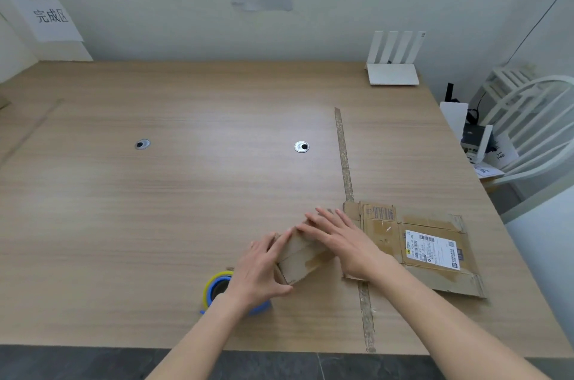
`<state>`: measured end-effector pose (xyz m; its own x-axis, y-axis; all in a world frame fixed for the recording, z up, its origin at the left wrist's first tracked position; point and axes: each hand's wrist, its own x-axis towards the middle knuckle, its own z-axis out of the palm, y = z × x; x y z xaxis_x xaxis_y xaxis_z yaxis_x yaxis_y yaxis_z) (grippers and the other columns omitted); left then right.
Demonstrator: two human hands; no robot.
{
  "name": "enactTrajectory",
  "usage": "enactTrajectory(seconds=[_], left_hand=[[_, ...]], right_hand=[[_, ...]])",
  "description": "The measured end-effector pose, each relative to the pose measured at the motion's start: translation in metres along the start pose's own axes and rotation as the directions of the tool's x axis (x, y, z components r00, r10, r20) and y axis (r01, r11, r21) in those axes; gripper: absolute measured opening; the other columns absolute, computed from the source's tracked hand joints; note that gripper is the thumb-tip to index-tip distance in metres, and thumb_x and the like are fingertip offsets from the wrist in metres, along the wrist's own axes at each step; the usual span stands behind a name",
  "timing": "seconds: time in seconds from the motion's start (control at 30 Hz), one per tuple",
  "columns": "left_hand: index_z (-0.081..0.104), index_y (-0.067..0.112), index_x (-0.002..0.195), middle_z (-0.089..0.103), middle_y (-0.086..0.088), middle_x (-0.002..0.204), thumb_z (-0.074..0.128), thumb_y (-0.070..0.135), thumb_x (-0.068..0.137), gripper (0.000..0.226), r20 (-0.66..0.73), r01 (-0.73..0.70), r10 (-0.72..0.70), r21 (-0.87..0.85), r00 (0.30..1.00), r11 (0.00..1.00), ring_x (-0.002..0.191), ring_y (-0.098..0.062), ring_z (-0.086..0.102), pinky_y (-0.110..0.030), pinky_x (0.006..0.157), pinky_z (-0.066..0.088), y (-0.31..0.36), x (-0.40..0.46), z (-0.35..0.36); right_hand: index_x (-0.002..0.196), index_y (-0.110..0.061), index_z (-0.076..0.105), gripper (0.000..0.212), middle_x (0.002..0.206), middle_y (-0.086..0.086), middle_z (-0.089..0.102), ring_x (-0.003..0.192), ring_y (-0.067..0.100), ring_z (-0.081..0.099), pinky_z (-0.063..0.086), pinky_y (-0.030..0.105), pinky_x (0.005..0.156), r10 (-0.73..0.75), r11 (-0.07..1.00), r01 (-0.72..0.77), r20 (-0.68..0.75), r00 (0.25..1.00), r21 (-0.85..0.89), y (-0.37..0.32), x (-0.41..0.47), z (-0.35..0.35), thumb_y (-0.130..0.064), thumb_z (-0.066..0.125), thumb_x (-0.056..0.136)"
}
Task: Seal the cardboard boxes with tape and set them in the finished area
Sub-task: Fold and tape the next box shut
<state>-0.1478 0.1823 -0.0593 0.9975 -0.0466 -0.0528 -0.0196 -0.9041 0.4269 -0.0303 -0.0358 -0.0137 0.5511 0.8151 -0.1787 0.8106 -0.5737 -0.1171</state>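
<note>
We see the tape roll [217,288], yellow and blue, lying on the desk [155,193] just under and left of our left hand [259,271]; that hand's grip curls round the near-left end of the small cardboard box [302,255], thumb on the end face, fingers over the top; the box lies tilted on the desk between both hands; our right hand [344,239] lies flat on the box's far-right side, its grip spread with fingers straight; just right of that hand a flattened cardboard box [435,252] with a white shipping label [431,250] lies on the desk, over a strip of tape [344,159] running away from us; well beyond, a white router [393,68] stands by the wall.
</note>
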Motion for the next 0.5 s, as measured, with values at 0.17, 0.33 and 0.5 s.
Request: enactTrajectory(seconds=[0.17,0.33,0.5], left_hand=[[0.027,0.031,0.157,0.036,0.001,0.147,0.079,0.06,0.066,0.108,-0.201,0.207,-0.215,-0.062,0.956,0.976,0.13,-0.021,0.043,-0.037,0.091,0.053,0.022,0.01,0.006],[0.031,0.027,0.155,0.041,0.002,0.135,0.079,0.059,0.07,0.103,-0.251,0.256,-0.307,-0.217,0.918,0.942,0.119,-0.016,0.051,-0.036,0.081,0.058,0.055,0.011,0.021],[0.034,0.028,0.154,0.043,0.012,0.12,0.072,0.053,0.084,0.083,-0.057,0.249,-0.272,-0.252,0.961,0.935,0.1,-0.004,0.055,-0.023,0.08,0.052,0.049,-0.009,0.04]], right_hand=[[0.159,-0.04,0.015,0.077,0.167,-0.007,0.012,0.154,0.013,0.015,0.029,0.04,0.121,0.562,0.666,-0.323,-0.167,0.81,0.672,-0.014,-0.007,0.01,-0.018,0.056,0.097],[0.155,-0.052,0.02,0.076,0.155,-0.024,0.034,0.138,-0.004,0.038,0.033,0.031,0.12,0.484,0.294,-0.21,0.045,0.874,0.932,-0.03,-0.008,0.031,-0.04,0.066,0.095],[0.156,-0.046,0.023,0.066,0.163,-0.009,0.031,0.148,0.007,0.029,0.025,0.03,0.122,0.434,0.458,-0.315,0.1,0.895,0.831,-0.028,-0.022,0.06,-0.031,0.057,0.101]])
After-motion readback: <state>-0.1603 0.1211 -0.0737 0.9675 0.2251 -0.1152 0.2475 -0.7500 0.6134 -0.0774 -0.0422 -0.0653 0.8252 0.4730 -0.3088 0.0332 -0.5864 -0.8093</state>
